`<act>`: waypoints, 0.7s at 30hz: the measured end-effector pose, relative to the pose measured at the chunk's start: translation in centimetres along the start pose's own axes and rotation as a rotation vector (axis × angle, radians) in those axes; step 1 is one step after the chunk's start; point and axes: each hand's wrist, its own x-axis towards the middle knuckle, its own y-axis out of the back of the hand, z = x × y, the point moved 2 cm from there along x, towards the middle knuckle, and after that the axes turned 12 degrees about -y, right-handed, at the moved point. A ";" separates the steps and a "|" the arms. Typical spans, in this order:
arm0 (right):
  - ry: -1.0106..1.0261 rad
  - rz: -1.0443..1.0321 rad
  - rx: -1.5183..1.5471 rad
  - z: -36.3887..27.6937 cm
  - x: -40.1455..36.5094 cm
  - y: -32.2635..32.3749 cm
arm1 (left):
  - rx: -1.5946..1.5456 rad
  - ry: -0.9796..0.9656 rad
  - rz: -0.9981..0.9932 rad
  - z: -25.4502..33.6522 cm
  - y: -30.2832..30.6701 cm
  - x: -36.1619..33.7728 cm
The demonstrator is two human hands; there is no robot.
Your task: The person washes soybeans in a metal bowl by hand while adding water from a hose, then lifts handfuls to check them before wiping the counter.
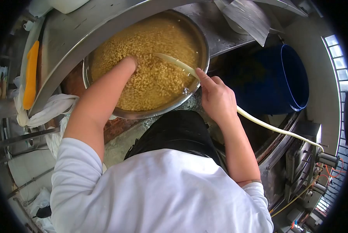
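Observation:
A wide metal basin holds many yellowish beans under cloudy water. My left hand is sunk among them past the wrist, so its fingers are hidden. At the basin's right side, my right hand is closed around a pale hose, with the index finger along it. The hose's end dips into the water to the right of my left wrist. Behind my right hand the hose runs off to the right.
A large blue barrel lies to the right, its mouth facing right. A curved metal edge passes over the basin's upper left. An orange strip and white cloth are at left. Metal equipment stands at lower right.

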 end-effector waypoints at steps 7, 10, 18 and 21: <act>-0.013 -0.044 0.014 1.0 0.6 -1.7 | -0.013 0.071 0.034 -2.4 0.7 -3.0; -0.025 -0.076 0.010 1.1 0.8 -2.2 | 0.016 0.040 -0.056 -2.6 2.9 -4.7; -0.053 -0.146 -0.023 1.1 1.9 -3.5 | -0.360 0.101 0.053 -3.5 4.8 -9.7; -0.069 -0.192 -0.082 0.7 2.7 -3.4 | -0.384 0.060 0.134 -3.9 4.3 -10.6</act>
